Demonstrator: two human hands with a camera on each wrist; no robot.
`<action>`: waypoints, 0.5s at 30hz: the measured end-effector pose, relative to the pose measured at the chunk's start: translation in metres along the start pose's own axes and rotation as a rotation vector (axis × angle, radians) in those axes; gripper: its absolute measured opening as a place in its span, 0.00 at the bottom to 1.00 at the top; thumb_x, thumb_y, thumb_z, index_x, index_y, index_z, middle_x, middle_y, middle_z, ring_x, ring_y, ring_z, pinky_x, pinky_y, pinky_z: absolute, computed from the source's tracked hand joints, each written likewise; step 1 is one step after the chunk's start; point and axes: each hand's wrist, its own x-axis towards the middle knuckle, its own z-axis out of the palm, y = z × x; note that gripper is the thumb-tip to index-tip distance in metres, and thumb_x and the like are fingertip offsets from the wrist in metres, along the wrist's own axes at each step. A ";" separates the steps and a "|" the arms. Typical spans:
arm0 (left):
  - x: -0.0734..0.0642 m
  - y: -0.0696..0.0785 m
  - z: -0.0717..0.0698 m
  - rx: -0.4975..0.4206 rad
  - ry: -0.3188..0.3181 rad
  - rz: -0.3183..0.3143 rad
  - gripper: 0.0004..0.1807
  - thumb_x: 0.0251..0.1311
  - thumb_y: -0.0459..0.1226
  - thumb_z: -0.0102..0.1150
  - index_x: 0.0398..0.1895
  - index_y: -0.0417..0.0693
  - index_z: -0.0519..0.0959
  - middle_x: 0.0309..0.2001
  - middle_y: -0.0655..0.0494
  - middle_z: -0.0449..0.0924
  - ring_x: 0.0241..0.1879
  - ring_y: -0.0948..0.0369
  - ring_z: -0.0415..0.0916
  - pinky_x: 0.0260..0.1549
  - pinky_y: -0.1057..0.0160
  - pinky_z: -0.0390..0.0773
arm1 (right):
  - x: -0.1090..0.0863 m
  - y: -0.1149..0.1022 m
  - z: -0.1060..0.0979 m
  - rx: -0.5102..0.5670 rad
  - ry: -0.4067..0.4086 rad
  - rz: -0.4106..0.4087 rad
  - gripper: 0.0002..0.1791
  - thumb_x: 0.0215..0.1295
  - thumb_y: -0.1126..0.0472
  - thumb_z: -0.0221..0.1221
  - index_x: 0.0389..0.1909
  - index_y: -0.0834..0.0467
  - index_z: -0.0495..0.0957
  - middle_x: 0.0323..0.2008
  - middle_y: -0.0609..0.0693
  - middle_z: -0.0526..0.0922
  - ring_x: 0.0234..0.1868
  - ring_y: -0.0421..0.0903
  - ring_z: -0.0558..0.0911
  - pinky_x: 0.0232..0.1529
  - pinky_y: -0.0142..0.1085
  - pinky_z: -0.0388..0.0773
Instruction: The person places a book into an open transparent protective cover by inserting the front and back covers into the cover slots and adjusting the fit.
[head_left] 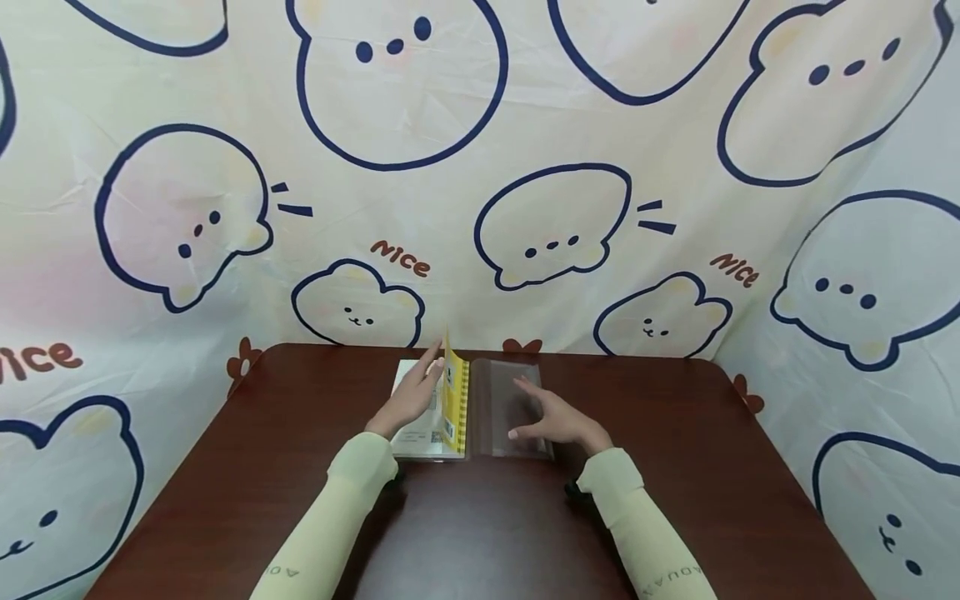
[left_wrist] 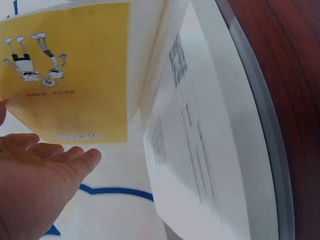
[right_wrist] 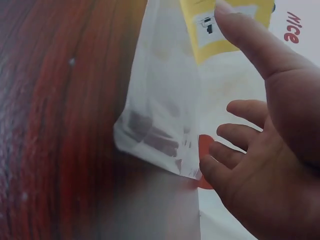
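Book (head_left: 420, 439) just below the frame's centre shows us a white printed page and a raised yellow cover (head_left: 455, 396), with a clear sleeve (head_left: 502, 408) rightward. We see separated hands, left (head_left: 408, 398) straight-fingered beside the cover, right (head_left: 561, 417) spread over the sleeve, above a brown counter (head_left: 660, 433).

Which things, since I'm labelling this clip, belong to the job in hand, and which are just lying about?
Apparently in the job:
book
upright yellow page
clear plastic cover
left hand
right hand

Just surroundings:
brown table
cartoon-patterned backdrop
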 end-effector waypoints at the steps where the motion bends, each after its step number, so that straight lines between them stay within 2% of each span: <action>1: 0.000 0.001 0.003 0.004 -0.013 0.008 0.33 0.82 0.51 0.31 0.83 0.50 0.44 0.82 0.47 0.44 0.79 0.43 0.46 0.74 0.39 0.53 | -0.001 0.001 0.001 0.001 0.000 0.005 0.56 0.57 0.48 0.74 0.81 0.54 0.52 0.81 0.56 0.50 0.80 0.59 0.53 0.72 0.61 0.61; 6: 0.003 0.004 0.018 0.037 -0.050 0.062 0.33 0.82 0.52 0.31 0.84 0.53 0.43 0.83 0.49 0.40 0.81 0.47 0.41 0.76 0.42 0.49 | -0.001 0.003 0.005 -0.018 -0.011 0.026 0.59 0.55 0.48 0.76 0.82 0.53 0.50 0.82 0.56 0.46 0.81 0.59 0.51 0.73 0.61 0.59; 10: 0.007 0.005 0.028 0.058 -0.094 0.104 0.34 0.82 0.53 0.31 0.84 0.56 0.42 0.84 0.53 0.36 0.82 0.51 0.37 0.76 0.42 0.47 | 0.001 0.002 0.008 -0.090 -0.059 0.047 0.61 0.54 0.47 0.77 0.82 0.54 0.49 0.82 0.56 0.44 0.82 0.59 0.46 0.75 0.60 0.56; 15: 0.011 0.007 0.038 0.111 -0.115 0.122 0.33 0.81 0.54 0.33 0.84 0.60 0.44 0.84 0.57 0.36 0.82 0.51 0.37 0.76 0.40 0.47 | 0.003 0.005 0.010 -0.166 -0.092 0.090 0.62 0.51 0.48 0.78 0.81 0.56 0.51 0.82 0.56 0.46 0.82 0.58 0.46 0.76 0.57 0.56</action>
